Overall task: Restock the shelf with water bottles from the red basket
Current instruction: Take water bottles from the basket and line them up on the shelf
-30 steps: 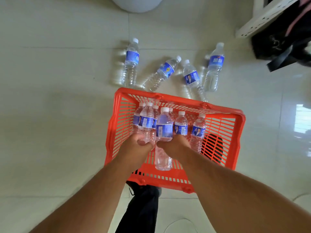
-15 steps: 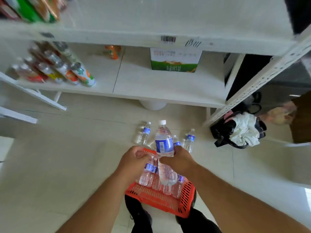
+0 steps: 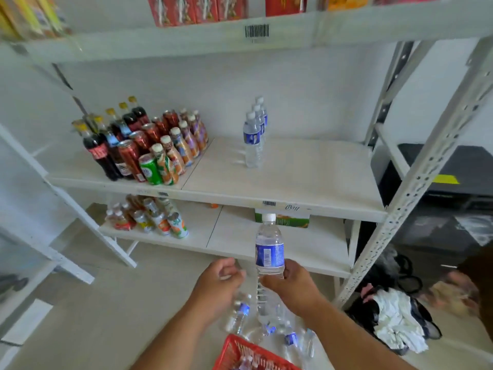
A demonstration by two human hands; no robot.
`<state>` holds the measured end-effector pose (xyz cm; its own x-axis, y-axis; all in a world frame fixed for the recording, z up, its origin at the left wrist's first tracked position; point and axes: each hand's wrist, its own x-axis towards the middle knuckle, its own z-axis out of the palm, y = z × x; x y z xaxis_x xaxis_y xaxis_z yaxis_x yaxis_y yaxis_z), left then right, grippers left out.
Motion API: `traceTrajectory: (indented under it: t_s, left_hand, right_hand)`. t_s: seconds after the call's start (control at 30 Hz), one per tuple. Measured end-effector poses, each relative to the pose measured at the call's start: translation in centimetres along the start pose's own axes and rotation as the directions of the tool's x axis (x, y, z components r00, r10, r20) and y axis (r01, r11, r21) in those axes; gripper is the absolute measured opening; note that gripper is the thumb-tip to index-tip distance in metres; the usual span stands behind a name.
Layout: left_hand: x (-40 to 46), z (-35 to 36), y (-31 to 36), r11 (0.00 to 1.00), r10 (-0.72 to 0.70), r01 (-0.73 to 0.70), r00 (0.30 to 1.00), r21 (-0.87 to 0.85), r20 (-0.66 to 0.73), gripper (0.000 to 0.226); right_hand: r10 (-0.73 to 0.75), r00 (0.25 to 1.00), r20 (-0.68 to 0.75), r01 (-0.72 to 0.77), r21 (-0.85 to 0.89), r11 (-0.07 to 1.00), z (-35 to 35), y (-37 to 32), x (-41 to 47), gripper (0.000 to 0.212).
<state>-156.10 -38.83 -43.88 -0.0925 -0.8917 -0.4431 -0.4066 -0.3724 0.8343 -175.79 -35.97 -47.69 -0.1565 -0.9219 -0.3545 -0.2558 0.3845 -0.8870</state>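
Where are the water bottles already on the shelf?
The shelved water bottles stand in a row on the middle shelf, right of the soda bottles and cans.

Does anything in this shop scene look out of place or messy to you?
Yes. Several water bottles lie loose on the floor beyond the red basket rather than in it or on the shelf. A heap of dark bags and white cloth sits by the shelf's right post. The drinks on the shelves look orderly.

white wall (image 3: 306, 84) behind pale metal racking, beige tiled floor (image 3: 88, 316) below, soft daylight.
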Motion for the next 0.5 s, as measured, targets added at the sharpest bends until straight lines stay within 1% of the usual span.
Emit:
traceTrajectory:
  t_s: [0.1, 0.2, 0.27, 0.3, 0.37, 0.4, 0.5]
  left_hand:
    - [-0.1, -1.5, 2.7, 0.998, 0.055, -0.055, 0.998, -0.019, 0.001, 0.043]
    - [0.4, -3.0, 4.3, 0.993, 0.115, -0.115, 0.993, -0.022, -0.026, 0.053]
    - [0.6, -3.7, 5.2, 0.988, 0.156, -0.157, 0.988, -0.017, -0.006, 0.047]
    - [0.7, -4.0, 5.6, 0.984, 0.174, -0.174, 0.985, -0.026, 0.001, 0.044]
    - [1.3, -4.5, 6.3, 0.980, 0.194, -0.194, 0.981, -0.036, 0.006, 0.041]
    - [1.6, -4.7, 6.6, 0.980, 0.198, -0.198, 0.980, -0.037, 0.012, 0.042]
    - [2.4, -5.0, 7.3, 0.977, 0.213, -0.213, 0.977, -0.020, 0.013, 0.052]
  right_hand:
    - [-0.036, 0.998, -0.056, 0.037, 0.006, 0.999, -0.4, -3.3, -0.2, 0.017]
    - [-0.084, 0.988, -0.128, 0.084, -0.011, 0.996, -0.5, -6.0, 0.5, 0.023]
    - [-0.119, 0.978, -0.174, 0.114, -0.042, 0.993, -0.3, -7.5, 1.1, 0.029]
    - [-0.132, 0.971, -0.197, 0.122, -0.060, 0.991, -0.2, -8.0, 1.4, 0.035]
    - [-0.129, 0.964, -0.232, 0.112, -0.087, 0.990, 0.2, -8.6, 2.3, 0.051]
    - [-0.123, 0.963, -0.239, 0.104, -0.087, 0.991, 0.3, -8.8, 2.6, 0.054]
    - [-0.118, 0.959, -0.256, 0.100, -0.082, 0.992, 0.6, -9.9, 3.6, 0.053]
